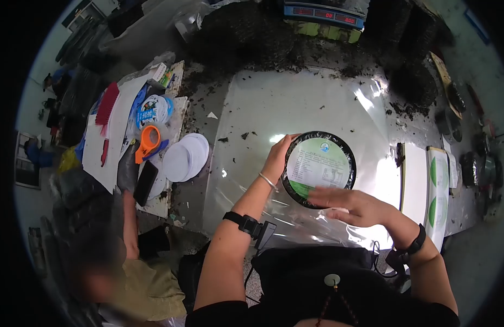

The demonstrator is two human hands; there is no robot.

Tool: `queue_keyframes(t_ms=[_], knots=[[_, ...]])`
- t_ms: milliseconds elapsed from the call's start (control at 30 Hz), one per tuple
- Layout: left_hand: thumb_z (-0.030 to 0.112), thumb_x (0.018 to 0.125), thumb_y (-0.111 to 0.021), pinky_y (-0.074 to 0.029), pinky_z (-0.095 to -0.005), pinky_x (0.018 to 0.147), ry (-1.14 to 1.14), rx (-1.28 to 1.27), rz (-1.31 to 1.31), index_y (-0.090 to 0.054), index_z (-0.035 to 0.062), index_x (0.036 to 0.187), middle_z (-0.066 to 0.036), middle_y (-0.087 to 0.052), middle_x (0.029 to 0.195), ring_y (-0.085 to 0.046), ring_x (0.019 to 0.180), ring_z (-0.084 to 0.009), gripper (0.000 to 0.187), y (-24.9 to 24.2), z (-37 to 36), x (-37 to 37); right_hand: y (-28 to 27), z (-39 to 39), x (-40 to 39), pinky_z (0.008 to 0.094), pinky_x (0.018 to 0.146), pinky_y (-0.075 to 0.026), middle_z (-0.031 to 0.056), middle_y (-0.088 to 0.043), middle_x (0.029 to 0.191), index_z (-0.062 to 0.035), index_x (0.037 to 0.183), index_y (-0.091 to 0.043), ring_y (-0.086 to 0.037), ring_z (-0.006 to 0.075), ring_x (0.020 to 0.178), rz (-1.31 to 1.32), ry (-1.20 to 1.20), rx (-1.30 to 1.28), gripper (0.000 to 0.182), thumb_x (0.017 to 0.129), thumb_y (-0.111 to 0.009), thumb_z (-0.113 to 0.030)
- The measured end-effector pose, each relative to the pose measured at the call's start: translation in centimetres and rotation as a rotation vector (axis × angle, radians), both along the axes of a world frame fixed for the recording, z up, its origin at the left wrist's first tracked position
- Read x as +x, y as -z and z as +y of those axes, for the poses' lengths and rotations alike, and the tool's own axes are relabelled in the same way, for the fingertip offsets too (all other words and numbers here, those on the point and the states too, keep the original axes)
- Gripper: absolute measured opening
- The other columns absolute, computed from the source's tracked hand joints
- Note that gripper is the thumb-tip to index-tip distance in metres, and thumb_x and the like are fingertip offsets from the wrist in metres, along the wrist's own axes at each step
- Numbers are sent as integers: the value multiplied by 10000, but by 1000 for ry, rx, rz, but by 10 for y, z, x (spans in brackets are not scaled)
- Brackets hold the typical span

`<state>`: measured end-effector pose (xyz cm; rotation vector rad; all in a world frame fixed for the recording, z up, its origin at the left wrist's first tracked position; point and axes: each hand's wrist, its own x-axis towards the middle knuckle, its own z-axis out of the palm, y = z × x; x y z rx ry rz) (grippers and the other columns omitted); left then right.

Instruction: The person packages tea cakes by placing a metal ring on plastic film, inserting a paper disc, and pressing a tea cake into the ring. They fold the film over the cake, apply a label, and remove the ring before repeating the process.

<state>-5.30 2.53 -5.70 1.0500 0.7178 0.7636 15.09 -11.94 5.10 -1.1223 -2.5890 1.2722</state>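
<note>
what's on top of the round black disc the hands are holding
A round green-and-white printed label covers most of the black disc. The right hand hides its lower edge; the left hand grips its left rim.

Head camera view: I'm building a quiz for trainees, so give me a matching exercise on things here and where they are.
Things:
1. round black disc with green-white label
2. orange tape dispenser
3. stack of white round lids
4. digital scale

Places:
A. top edge, behind the dark heap
B. between both hands
C. left of the clear plastic sheet
D. on the cluttered left board

Pairs: 1-B, 2-D, 3-C, 4-A
</note>
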Motion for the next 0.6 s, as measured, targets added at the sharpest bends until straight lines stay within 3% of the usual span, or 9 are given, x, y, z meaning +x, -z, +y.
queue_keyframes(t_ms=[67,133,200,267,300,400,433,533,600], knots=[[576,1082,-340,-482,-335,1037,77,-114,-129,-574,14,1399,-138,-679,1283,-638,1178,-200,686,-18,-10,15,-2,-1,-12,488,1286,-107,129,-244,1688,-138,1624,-277,-191,319,1569,-111,403,392,638,1056,-434,-383],[625,1063,-334,-476,-356,1050,120,448,166,-558,27,1425,-165,-662,1288,-633,1197,-230,735,-38,-17,47,59,-12,-29,484,1290,-39,122,-204,1699,-143,1634,-232,-134,297,1584,-350,451,520,629,1066,-372,-373],[599,1077,-292,-505,-341,1031,370,485,285,-420,-11,1520,-178,-592,1404,-656,1151,-232,764,-88,-36,61,64,-23,-29,477,1290,-74,127,-236,1686,-128,1620,-260,-155,284,1582,-449,510,510,629,1062,-392,-387],[480,973,-540,-547,-373,879,737,660,185,-338,92,1586,-203,-652,1205,-686,960,-284,753,-114,-127,107,98,-8,-35,469,1286,-112,136,-279,1666,-107,1601,-297,-186,279,1575,-319,548,695,628,1056,-415,-396],[420,921,-663,-567,-390,803,914,728,110,-297,144,1619,-215,-682,1106,-701,865,-311,836,-126,-173,129,59,-10,-38,465,1281,-138,140,-307,1654,-112,1592,-322,-226,284,1562,-313,527,639,618,1052,-429,-393],[385,837,-764,-559,-360,719,396,1402,-86,-560,129,1439,-97,-634,1050,-674,883,-255,685,-150,-239,141,68,-19,-28,471,1277,-154,139,-313,1653,-132,1588,-339,-265,296,1544,-280,570,633,618,1043,-451,-400],[363,816,-783,-552,-371,704,53,1479,23,-616,125,1356,-70,-617,989,-666,890,-233,613,-144,-225,138,69,-26,-23,475,1279,-149,139,-314,1653,-132,1589,-337,-255,300,1547,-251,573,665,626,1040,-452,-410],[382,795,-816,-559,-440,724,-355,1146,838,-593,69,1104,-126,-674,1018,-690,885,-327,493,-135,-122,86,53,-42,-18,480,1281,-139,141,-309,1655,-134,1594,-332,-241,298,1553,-209,583,434,633,1039,-443,-417],[542,891,-689,-571,-487,790,17,837,1352,-632,98,1143,-159,-717,1082,-705,975,-375,514,-102,-60,47,76,-37,-25,481,1280,-136,134,-309,1658,-138,1602,-326,-235,294,1556,-323,603,627,650,1034,-430,-436]])
